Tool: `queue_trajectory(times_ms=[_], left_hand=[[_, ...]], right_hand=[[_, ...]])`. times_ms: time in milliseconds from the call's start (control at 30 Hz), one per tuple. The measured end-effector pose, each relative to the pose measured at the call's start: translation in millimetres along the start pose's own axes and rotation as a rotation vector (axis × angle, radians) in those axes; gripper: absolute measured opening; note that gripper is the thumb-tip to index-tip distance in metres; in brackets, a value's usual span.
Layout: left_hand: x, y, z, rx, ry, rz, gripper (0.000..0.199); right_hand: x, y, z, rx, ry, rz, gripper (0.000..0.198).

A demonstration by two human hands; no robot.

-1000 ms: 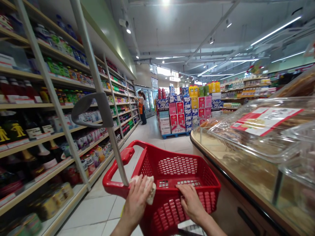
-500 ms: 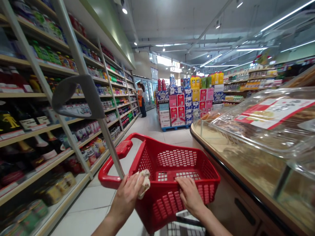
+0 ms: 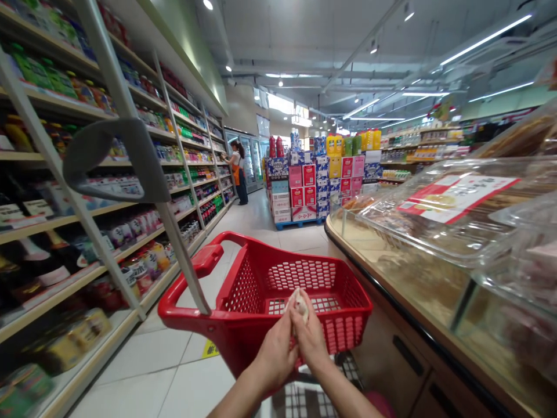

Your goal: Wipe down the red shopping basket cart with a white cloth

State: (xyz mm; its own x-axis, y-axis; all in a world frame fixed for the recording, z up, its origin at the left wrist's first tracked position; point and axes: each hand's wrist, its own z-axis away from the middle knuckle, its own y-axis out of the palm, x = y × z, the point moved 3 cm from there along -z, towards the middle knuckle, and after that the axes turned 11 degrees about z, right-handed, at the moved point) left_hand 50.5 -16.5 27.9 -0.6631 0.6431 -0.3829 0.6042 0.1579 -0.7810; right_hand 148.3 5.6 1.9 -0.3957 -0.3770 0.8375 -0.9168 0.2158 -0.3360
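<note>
Head view, and the left hand (image 3: 278, 345) and the right hand (image 3: 310, 337) are pressing together, fingers pointing forward, pinching a pale crumpled cloth (image 3: 301, 306) between them! That cloth is peeking out at the fingertips, showing against the near side of the red basket (image 3: 248, 337); whether it is touching the rim, I cannot tell. Just left of the hands, a metal pole (image 3: 185, 261) is slanting up from the red frame, carrying a grey grip (image 3: 152, 168). Over on the right, a counter (image 3: 378, 331) is running alongside, bearing a clear plastic box (image 3: 470, 244) with a red-and-white label (image 3: 461, 197). Farther out, stocked shelves (image 3: 52, 303) are lining the left, stacked cartons (image 3: 308, 194) are sitting on a blue pallet (image 3: 300, 222), and a person in an orange apron (image 3: 237, 174) is standing by the shelves.
</note>
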Motion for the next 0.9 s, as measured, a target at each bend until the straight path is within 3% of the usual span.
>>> queue_trajectory(times_ms=[67,200,300,400,533,600,667,767,867,900], left_hand=[[7,-13,9,0.022,0.039,-0.101,0.075],[28,-38,16,-0.047,-0.049,-0.45,0.046],[34,-42,14,-0.057,-0.164,-0.519,0.03],[33,-40,13,-0.092,-0.139,-0.517,0.029],[31,-36,18,-0.142,-0.07,-0.494,0.033],[30,-34,19,-0.151,-0.082,-0.483,0.032],[26,-31,18,-0.152,-0.107,-0.473,0.032],[21,-26,14,-0.147,-0.14,-0.455,0.032],[19,-22,13,-0.152,-0.14,-0.452,0.033],[20,-22,14,-0.153,-0.133,-0.452,0.034]], right_hand=[[0,-2,-5,-0.062,-0.019,0.029,0.047],[8,-2,-8,-0.053,-0.262,0.306,0.041],[5,13,-2,0.074,-0.427,0.544,0.047],[-21,10,0,0.085,-0.462,0.679,0.048],[-80,-52,-3,0.014,-0.389,0.749,0.043],[-105,-89,-7,-0.061,-0.277,0.77,0.044],[-116,-108,-9,-0.144,-0.15,0.787,0.045],[-98,-87,-7,-0.154,-0.112,0.719,0.048],[-56,-46,-3,0.045,-0.275,0.5,0.048],[-45,-43,-5,0.07,-0.254,0.43,0.047]])
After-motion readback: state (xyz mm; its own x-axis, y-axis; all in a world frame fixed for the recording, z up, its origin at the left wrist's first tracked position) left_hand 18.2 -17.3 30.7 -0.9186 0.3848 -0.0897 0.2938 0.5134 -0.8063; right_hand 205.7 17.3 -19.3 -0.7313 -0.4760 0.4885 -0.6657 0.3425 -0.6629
